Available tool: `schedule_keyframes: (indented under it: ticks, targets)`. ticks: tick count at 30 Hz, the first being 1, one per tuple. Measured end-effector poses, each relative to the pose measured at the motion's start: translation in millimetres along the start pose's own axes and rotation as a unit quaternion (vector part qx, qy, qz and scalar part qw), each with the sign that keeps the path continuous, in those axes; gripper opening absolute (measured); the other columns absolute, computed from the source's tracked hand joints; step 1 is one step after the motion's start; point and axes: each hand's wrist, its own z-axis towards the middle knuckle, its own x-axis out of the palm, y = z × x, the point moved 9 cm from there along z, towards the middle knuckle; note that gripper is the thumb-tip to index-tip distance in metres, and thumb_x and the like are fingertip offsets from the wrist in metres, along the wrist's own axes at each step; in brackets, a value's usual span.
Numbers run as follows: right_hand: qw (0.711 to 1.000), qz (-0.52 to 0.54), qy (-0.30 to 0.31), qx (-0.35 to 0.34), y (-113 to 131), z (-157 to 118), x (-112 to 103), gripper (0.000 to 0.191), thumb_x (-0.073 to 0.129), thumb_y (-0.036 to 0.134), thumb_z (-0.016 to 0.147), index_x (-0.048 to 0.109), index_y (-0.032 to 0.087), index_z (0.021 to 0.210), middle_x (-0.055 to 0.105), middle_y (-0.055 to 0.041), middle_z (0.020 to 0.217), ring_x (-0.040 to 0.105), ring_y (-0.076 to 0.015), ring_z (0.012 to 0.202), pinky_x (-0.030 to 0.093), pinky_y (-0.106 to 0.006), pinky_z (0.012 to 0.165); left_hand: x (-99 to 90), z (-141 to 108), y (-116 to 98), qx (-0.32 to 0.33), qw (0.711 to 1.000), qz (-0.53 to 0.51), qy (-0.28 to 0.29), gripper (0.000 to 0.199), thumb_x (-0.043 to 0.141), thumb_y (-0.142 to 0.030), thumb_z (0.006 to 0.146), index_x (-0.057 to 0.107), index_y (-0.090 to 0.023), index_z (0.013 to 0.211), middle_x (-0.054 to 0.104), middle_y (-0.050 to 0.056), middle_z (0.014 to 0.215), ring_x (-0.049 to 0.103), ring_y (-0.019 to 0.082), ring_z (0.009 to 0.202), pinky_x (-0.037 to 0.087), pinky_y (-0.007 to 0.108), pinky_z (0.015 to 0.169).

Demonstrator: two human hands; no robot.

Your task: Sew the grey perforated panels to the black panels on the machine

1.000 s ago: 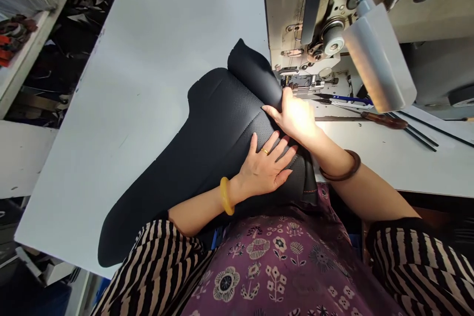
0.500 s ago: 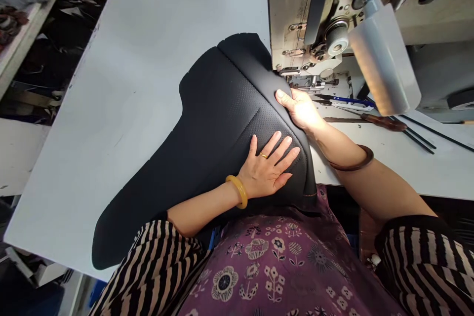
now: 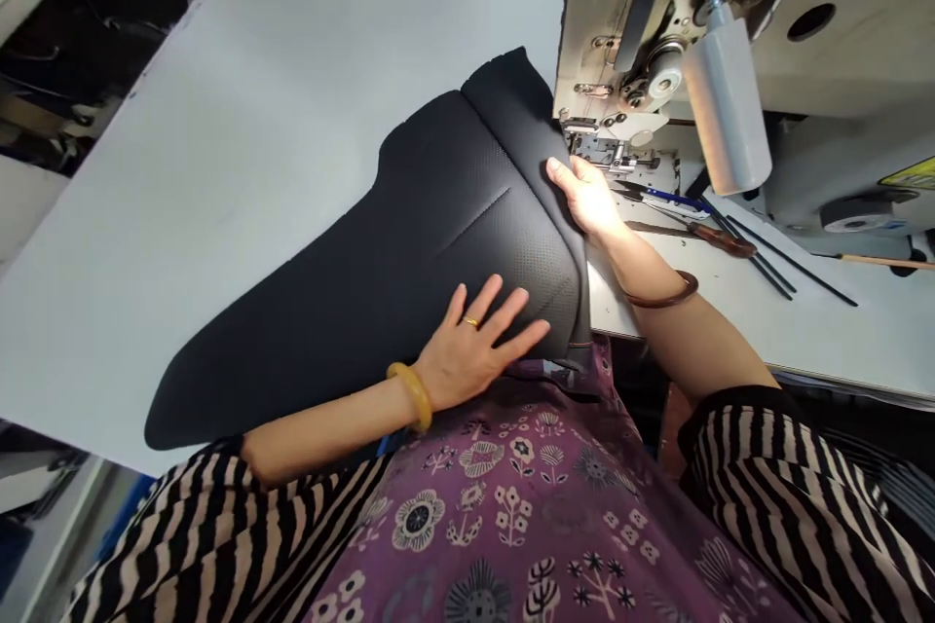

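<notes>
White desk supports black cover, long axis near left to far right. Left hand: flat on it, fingers spread. Right hand: gripping right edge, nearer sewing machine.

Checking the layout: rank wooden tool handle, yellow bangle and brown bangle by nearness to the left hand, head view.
From the left hand:
1. Yellow bangle, on its wrist
2. Brown bangle, to the right
3. Wooden tool handle, farther right

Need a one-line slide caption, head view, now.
Left hand flat on black panel, right hand gripping its edge beside the sewing machine.
</notes>
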Motion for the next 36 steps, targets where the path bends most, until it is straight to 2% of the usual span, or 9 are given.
schedule_keyframes:
  ticks: [3,7,15,18,22,26,30,34,36]
  targets:
    - [0.998,-0.016,0.066,0.006,6,-13,17,0.044,0.049,0.065,0.081,0.054,0.022,0.081,0.058,0.0006,0.077,0.056,-0.0123,0.066,0.048,-0.024,0.056,-35.2,-29,24,-0.092,0.991,0.045,-0.088,0.042,0.050,-0.011,0.085,0.063,-0.020,0.124,0.068,0.010,0.121,0.062,0.027,0.115,0.053,0.040,0.093]
    - [0.987,-0.005,0.156,0.036,7,-37,52,0.047,0.060,0.065,0.072,0.055,0.020,0.086,0.059,0.0020,0.077,0.059,-0.0099,0.065,0.047,-0.020,0.052,-79.2,-62,52,-0.187,0.956,0.109,-0.197,0.033,0.050,-0.009,0.084,0.069,-0.018,0.110,0.074,0.007,0.100,0.070,0.021,0.094,0.056,0.033,0.081]
    - [0.966,0.037,0.237,0.101,0,-110,105,0.044,0.062,0.065,0.075,0.052,0.022,0.077,0.063,0.0022,0.062,0.061,-0.0140,0.055,0.051,-0.027,0.054,-56.4,-52,56,-0.170,0.967,0.068,-0.176,0.030,0.046,-0.014,0.091,0.071,-0.022,0.105,0.075,0.003,0.104,0.069,0.018,0.098,0.053,0.030,0.080]
    - [0.933,0.064,0.347,0.077,25,-165,137,0.049,0.046,0.069,0.084,0.057,0.022,0.080,0.065,-0.0013,0.061,0.062,-0.0150,0.053,0.050,-0.027,0.053,-67.5,-48,85,-0.240,0.953,0.049,-0.180,0.028,0.047,-0.015,0.087,0.071,-0.020,0.100,0.076,0.003,0.095,0.070,0.017,0.084,0.051,0.028,0.072]
    - [0.867,0.015,0.496,0.042,28,-224,207,0.042,0.063,0.056,0.081,0.054,0.027,0.110,0.070,-0.0023,0.091,0.067,-0.0151,0.075,0.054,-0.028,0.064,-96.3,-58,123,-0.331,0.919,0.021,-0.211,0.032,0.048,-0.016,0.078,0.072,-0.022,0.098,0.076,0.002,0.091,0.068,0.018,0.073,0.048,0.029,0.067]
    - [0.942,-0.041,0.333,-0.017,11,-177,231,0.065,0.061,0.059,0.078,0.042,0.029,0.132,0.061,-0.0099,0.121,0.067,-0.0212,0.088,0.057,-0.037,0.070,-118.1,-78,139,-0.357,0.899,0.003,-0.255,0.037,0.048,-0.016,0.076,0.073,-0.024,0.101,0.076,0.000,0.093,0.068,0.017,0.073,0.048,0.028,0.069]
    - [0.966,-0.145,0.149,-0.153,55,-124,195,0.064,0.054,0.060,0.082,0.044,0.026,0.136,0.055,-0.0135,0.133,0.043,-0.0317,0.133,0.039,-0.055,0.108,-137.0,-101,146,-0.341,0.897,-0.034,-0.278,0.037,0.046,-0.019,0.080,0.072,-0.024,0.105,0.076,0.000,0.094,0.068,0.015,0.078,0.047,0.026,0.071]
    - [0.907,-0.226,-0.022,-0.355,157,-105,154,0.068,0.043,0.060,0.088,0.033,0.025,0.145,0.036,-0.0134,0.150,0.016,-0.0285,0.148,0.021,-0.058,0.117,-156.0,-111,149,-0.278,0.914,-0.130,-0.266,0.028,0.047,-0.029,0.084,0.073,-0.018,0.080,0.070,-0.001,0.072,0.061,0.010,0.064,0.041,0.020,0.059]
    - [0.857,-0.292,0.018,-0.424,193,-102,167,0.072,0.045,0.060,0.087,0.030,0.023,0.147,0.026,-0.0128,0.156,0.012,-0.0279,0.149,0.019,-0.055,0.118,-163.4,-114,154,-0.256,0.916,-0.171,-0.258,0.035,0.049,-0.036,0.084,0.064,-0.015,0.059,0.057,-0.003,0.055,0.051,0.008,0.053,0.034,0.019,0.051]
